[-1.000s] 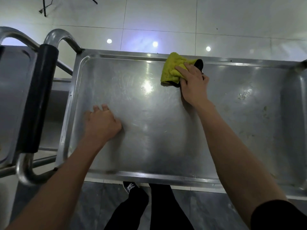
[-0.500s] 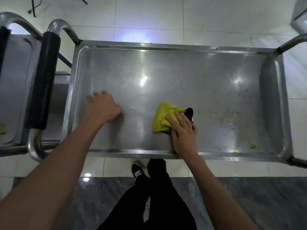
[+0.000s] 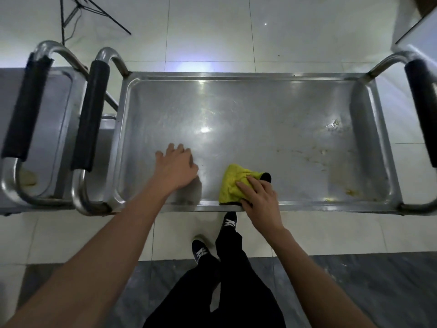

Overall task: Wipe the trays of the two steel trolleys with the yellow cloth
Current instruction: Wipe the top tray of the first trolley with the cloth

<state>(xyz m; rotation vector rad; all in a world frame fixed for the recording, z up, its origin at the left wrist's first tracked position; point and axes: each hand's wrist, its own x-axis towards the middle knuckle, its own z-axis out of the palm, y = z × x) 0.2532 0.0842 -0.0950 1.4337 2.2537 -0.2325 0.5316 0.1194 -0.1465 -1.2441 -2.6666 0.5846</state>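
Note:
A steel trolley tray (image 3: 248, 110) fills the middle of the view. The crumpled yellow cloth (image 3: 233, 183), with a black patch at its right end, lies on the tray by its near rim. My right hand (image 3: 259, 200) presses on the cloth with straight fingers, the wrist over the rim. My left hand (image 3: 176, 165) rests on the tray to the cloth's left, fingers bent at the tips and holding nothing. Yellowish crumbs and smears (image 3: 333, 129) mark the tray's right part. The second trolley's tray (image 3: 56, 119) stands at the left, partly behind its handle.
Black-padded steel handles stand at the left (image 3: 91, 114), far left (image 3: 24, 110) and right (image 3: 423, 105). A lump of residue (image 3: 28, 177) lies on the left tray. A black stand's legs (image 3: 94, 8) are on the white floor behind. My legs and shoes (image 3: 227, 233) are below the rim.
My right hand has pulled the cloth from the tray's far rim down to the near rim. My left hand has stayed on the tray. The view has widened and shows the right handle.

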